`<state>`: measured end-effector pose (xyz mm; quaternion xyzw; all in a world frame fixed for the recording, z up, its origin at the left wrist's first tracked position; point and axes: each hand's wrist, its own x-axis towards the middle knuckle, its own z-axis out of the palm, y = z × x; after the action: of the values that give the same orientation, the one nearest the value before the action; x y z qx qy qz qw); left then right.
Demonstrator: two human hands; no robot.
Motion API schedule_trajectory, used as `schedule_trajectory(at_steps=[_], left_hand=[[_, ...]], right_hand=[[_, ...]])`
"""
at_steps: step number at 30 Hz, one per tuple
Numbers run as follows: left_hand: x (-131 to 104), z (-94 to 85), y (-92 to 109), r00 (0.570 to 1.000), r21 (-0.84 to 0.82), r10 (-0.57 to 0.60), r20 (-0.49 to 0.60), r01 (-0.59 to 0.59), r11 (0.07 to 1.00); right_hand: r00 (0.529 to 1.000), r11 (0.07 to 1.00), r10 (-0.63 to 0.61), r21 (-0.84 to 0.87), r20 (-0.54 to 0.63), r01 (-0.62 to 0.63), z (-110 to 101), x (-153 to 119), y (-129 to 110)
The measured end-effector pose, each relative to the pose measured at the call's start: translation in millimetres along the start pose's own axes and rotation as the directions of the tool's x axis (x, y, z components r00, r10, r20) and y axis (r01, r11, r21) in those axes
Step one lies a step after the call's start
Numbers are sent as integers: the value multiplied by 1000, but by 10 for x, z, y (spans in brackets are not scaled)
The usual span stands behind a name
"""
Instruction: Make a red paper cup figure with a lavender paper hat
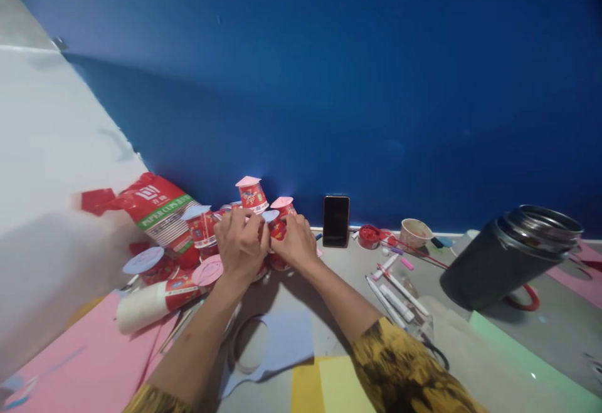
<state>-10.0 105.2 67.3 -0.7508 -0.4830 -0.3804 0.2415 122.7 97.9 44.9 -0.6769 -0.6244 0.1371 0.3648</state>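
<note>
My left hand (242, 240) and my right hand (297, 240) meet at the group of red paper cups, with their fingers closed around a red printed paper cup (278, 231) topped by a small blue paper disc. Fingers cover much of this cup. Just behind, a red cup with a pink paper cone (248, 181) stands high on the stack, and another pink-topped cup (283, 204) is to its right. Left of my left hand stand a cup with a blue paper top (197, 214) and a pink paper disc (207, 270).
A red paper-cup bag (157, 206) leans at the left, near a lying sleeve of white cups (141, 308). A phone (336, 220) stands against the blue panel (376, 87). Markers (397, 303) lie right of my right arm, with a dark flask (510, 259) beyond. Cut blue paper (286, 341) lies in front.
</note>
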Motion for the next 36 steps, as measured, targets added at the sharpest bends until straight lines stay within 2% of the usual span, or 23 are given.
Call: schedule_trajectory(at_steps=[5, 8, 11, 13, 14, 15, 17, 19, 21, 25, 28, 30, 31, 32, 33, 34, 36], left_hand=[[0, -85, 58, 989, -169, 94, -110, -112, 979], [-11, -162, 138, 983, -262, 135, -123, -163, 951], [-48, -266, 245, 985, -440, 137, -100, -167, 882], [-98, -338, 309, 997, -580, 69, -46, -83, 810], [-132, -368, 336, 1000, -645, 9, 12, 1, 764], [-172, -393, 358, 995, -706, -50, 91, 100, 702], [-264, -424, 394, 956, -792, -113, 272, 289, 537], [-364, -431, 427, 903, -826, -84, 422, 421, 376], [-464, -418, 464, 856, -819, -33, 517, 505, 272], [-628, -348, 542, 785, -770, -4, 620, 609, 189], [-700, -284, 545, 774, -735, -106, 624, 628, 255], [-726, -251, 497, 803, -706, -206, 559, 591, 390], [-737, -239, 461, 836, -689, -202, 510, 538, 486], [-749, -230, 422, 875, -674, -133, 465, 447, 588], [-763, -223, 386, 900, -661, 0, 437, 321, 679], [-780, -217, 355, 892, -646, 154, 425, 179, 742], [-820, -201, 320, 808, -598, 389, 443, -57, 799]], right_hand=[[1000, 1000, -8, 19, 0, 8, -231, -78, -4], [1000, 1000, -9, 26, -4, 9, -366, -186, 44], [999, 997, -36, 74, -8, 37, -470, -331, 129], [998, 989, -67, 128, -21, 69, -535, -441, 198], [996, 983, -81, 162, -29, 84, -570, -499, 234], [995, 975, -91, 200, -38, 96, -605, -561, 272], [994, 953, -101, 282, -50, 111, -674, -693, 352], [994, 940, -101, 322, -51, 112, -733, -831, 436], [995, 940, -89, 327, -35, 95, -774, -963, 524], [999, 926, -39, 375, -10, 40, -822, -1145, 736], [997, 904, 73, 424, -33, -52, -852, -1177, 923], [987, 893, 143, 438, -68, -99, -861, -1164, 1032], [984, 889, 160, 446, -81, -108, -858, -1155, 1074], [982, 884, 170, 454, -85, -114, -852, -1149, 1107], [982, 878, 171, 464, -79, -116, -841, -1147, 1129], [983, 871, 169, 477, -67, -117, -828, -1150, 1143], [986, 860, 160, 496, -38, -120, -802, -1167, 1152]])
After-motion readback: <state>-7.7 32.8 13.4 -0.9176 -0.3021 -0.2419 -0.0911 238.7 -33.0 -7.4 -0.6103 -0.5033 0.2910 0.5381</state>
